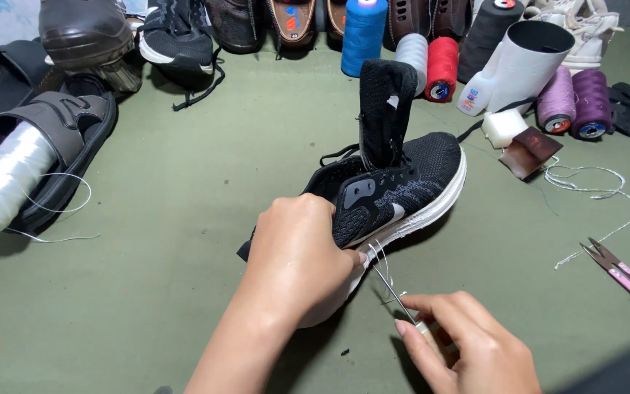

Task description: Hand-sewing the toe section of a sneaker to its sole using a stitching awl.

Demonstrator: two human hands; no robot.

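The left hand (297,255) is closed around the heel end of a black sneaker (395,193) and holds it on its side on the green table (147,292), the white sole turned toward the person. The long axis of the shoe runs from the left hand up and to the right, so the toe points away toward the spools. The right hand (468,343) is just beside the sole, lower and to the right; its fingers are pinched together on a thin needle (391,288), whose tip points up-left to the edge of the sole near the left thumb. A white thread (379,255) loops from the needle to the shoe. The right hand is the nearer one to the seam. Behind stand a blue spool (364,36), a red spool (442,67), two purple spools (574,102) and a white plastic bottle (475,93) with a blue label. Pink scissors (625,277) lie well apart at the right.
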